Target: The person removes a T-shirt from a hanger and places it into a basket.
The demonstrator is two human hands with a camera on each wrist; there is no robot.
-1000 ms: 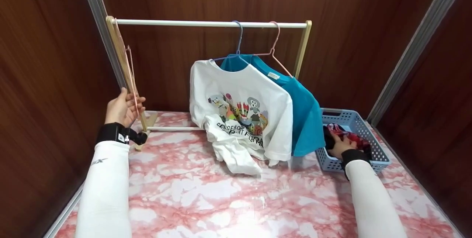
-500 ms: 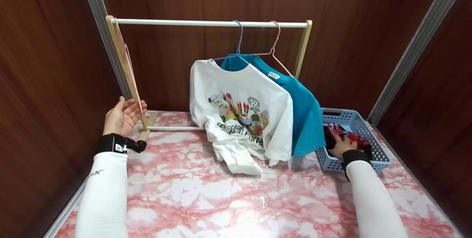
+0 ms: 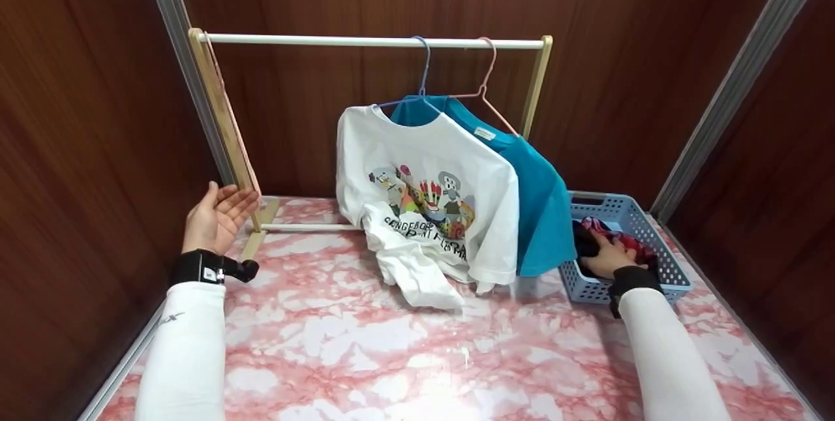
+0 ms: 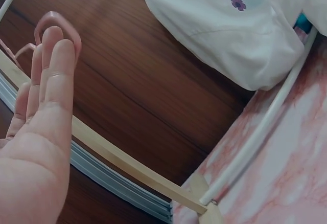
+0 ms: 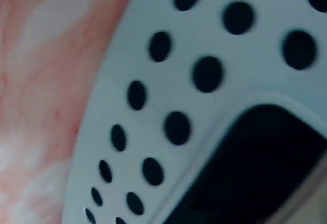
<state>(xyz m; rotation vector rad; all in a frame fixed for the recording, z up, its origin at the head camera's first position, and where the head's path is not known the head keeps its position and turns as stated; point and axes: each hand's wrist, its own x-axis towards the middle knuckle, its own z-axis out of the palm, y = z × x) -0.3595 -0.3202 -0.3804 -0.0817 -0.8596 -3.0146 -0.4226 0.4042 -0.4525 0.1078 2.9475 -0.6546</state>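
Where the right hand rests, red clothing lies beneath.

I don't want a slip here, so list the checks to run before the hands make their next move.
Left hand open, not gripping: ok; fingers extended.
Pink hanger touched by that hand: cannot tell; fingertips overlap it.
White shirt hung by its blue hanger from the rail: ok.
White shirt's lower part smooth: not ok; bunched.
Right hand in the basket: ok.
Firm grip on the red-and-black garment: cannot tell; fingers partly hidden.

Tabletop glare, right-wrist view — dim, soft
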